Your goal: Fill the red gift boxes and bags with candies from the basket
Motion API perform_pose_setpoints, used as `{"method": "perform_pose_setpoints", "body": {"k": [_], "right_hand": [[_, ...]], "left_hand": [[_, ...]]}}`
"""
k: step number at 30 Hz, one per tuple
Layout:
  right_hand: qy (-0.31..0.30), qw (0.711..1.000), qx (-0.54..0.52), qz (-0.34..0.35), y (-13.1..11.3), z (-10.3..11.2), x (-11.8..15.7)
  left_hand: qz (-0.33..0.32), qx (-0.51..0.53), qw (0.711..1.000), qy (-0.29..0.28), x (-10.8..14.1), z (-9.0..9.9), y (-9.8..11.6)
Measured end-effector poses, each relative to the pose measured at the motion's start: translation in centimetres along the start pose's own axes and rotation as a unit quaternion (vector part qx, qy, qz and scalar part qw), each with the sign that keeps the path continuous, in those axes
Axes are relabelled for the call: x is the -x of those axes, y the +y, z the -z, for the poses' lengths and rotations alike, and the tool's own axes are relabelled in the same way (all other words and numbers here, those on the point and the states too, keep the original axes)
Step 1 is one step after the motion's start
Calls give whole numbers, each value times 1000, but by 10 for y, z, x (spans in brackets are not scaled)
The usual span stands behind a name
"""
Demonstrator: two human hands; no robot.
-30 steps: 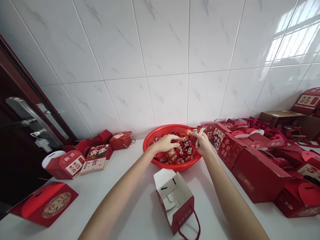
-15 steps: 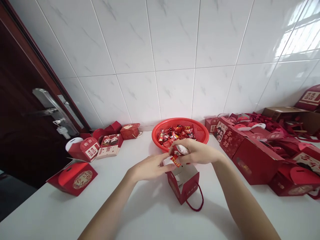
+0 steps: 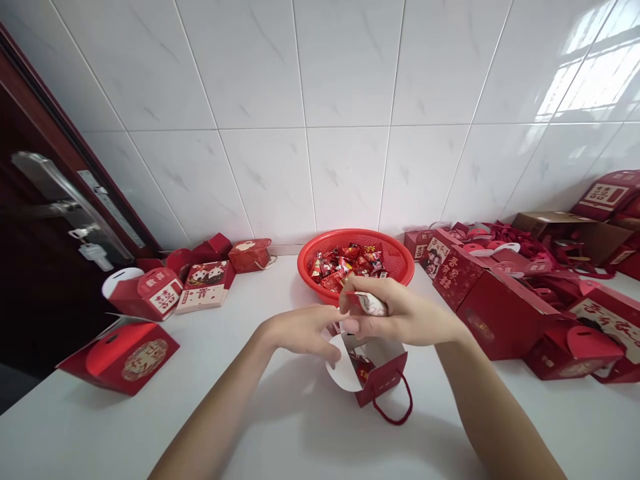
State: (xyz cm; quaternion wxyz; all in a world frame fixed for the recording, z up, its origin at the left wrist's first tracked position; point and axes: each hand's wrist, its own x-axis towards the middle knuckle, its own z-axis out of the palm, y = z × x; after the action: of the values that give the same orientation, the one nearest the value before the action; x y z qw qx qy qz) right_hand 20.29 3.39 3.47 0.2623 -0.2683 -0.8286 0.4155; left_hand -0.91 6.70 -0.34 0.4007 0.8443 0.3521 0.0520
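Note:
An open red gift box [image 3: 384, 375] with a dark red cord handle [image 3: 400, 417] stands on the white table; red-wrapped candy lies inside it. My left hand [image 3: 303, 331] is at the box's left side, thumb on the white inner face of a raised flap [image 3: 345, 367], its fingers apart. Above the box, my right hand [image 3: 395, 310] is closed round a white and red wrapped candy [image 3: 373, 305]. Just behind the hands is a red plastic basket [image 3: 407, 263] holding many red-wrapped candies [image 3: 345, 263].
Red boxes, among them a panda-printed one [image 3: 207, 283] and a large-flapped one [image 3: 137, 357], sit at the left near a dark door [image 3: 30, 253]. Many red boxes [image 3: 505, 307] are heaped at the right, with a brown carton [image 3: 550, 223] behind. A tiled wall [image 3: 350, 173] backs the table.
One red-wrapped candy formerly in my right fingers is no longer seen there, and candy now shows inside the box. The box's left flap is spread outward under my left thumb.

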Motion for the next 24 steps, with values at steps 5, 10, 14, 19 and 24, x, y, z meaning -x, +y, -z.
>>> {"method": "perform_pose_setpoints", "body": {"k": [5,10,14,19,24], "right_hand": [[-90,996,-4,11,19,-11,-15],[-190,961,173,-99,37,-4,-14],[-206,938,222,-169,36,0,-11],[-158,947,231,-158,21,7,-2],[-114,941,256,-188,7,16,15]], "left_hand": [[23,49,997,-63,-1,1,-3],[28,-1,998,-55,1,4,-1],[48,-40,997,-54,1,4,-2],[46,-53,996,-48,4,3,-3],[72,-79,994,-35,9,1,3]]}}
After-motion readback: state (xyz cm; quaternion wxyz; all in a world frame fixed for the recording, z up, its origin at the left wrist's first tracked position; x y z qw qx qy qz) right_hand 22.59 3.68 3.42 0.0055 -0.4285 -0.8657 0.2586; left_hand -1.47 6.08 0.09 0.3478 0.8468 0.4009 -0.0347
